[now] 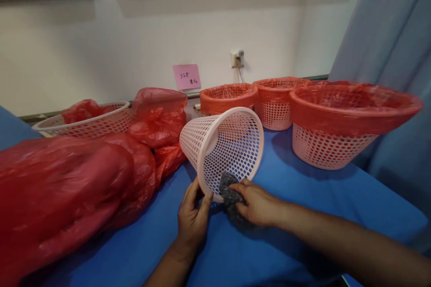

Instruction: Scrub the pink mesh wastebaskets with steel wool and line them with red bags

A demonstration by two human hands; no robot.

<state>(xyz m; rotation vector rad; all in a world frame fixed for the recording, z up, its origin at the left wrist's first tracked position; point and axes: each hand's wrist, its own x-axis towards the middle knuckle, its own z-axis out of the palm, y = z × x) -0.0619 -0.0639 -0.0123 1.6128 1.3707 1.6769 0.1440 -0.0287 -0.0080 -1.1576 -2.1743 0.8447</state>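
A pale pink perforated plastic basket (204,143) lies tilted on its side on the blue-covered table, its opening facing me. My left hand (194,213) grips the basket's lower left rim, thumb on one side and fingers on the other. In my right hand (257,202) a dark grey cloth (230,188) is bunched up. That cloth presses against the lower right part of the rim and reaches a little inside the basket. The basket's base is partly hidden from me.
Three baskets lined with red bags, one large (333,150), one mid-sized (276,114) and one behind mine (229,92), stand along the back and right. Red plastic bags (67,179) heap up at left before a white basket (97,125). A pink note (187,76) and socket (237,59) are on the wall.
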